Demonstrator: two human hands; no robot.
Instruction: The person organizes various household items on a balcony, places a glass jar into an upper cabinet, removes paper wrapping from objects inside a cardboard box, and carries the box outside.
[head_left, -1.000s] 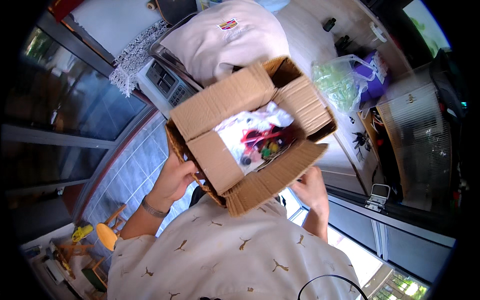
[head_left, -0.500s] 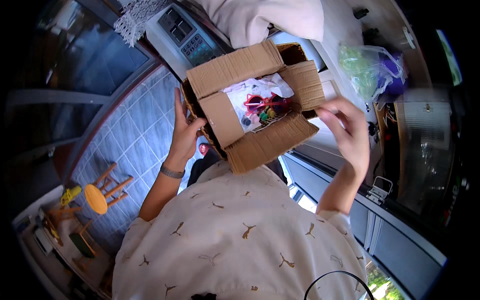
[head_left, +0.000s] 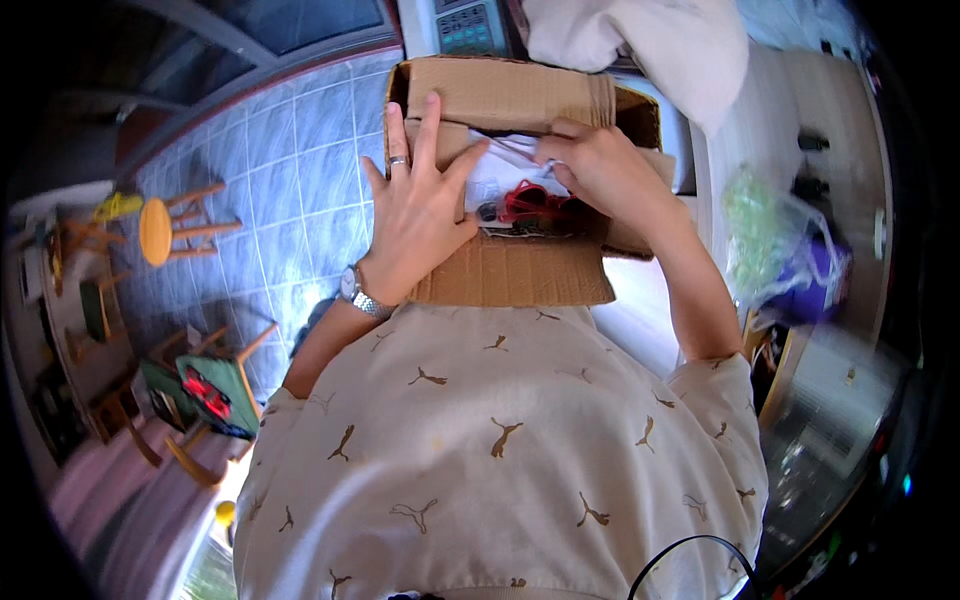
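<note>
A brown cardboard box is in front of my chest with its flaps folded outward. Inside it lie white paper and red-framed sunglasses with dark lenses, near the front wall. My left hand is spread flat over the left flap, its thumb toward the box's opening. At the far right of the opening, the fingers of my right hand are bent and pinch a crumpled part of the paper. Shadow and my hands hide some of what is in the box.
Beyond the box are a grey appliance with a keypad and a pale cloth. To the right, a clear and green plastic bag rests beside something purple. A wooden stool and green-seated chairs are at left.
My right hand has come from outside the right flap into the box and onto the paper. My left hand has shifted from the box's outer side onto its left flap. The view has turned.
</note>
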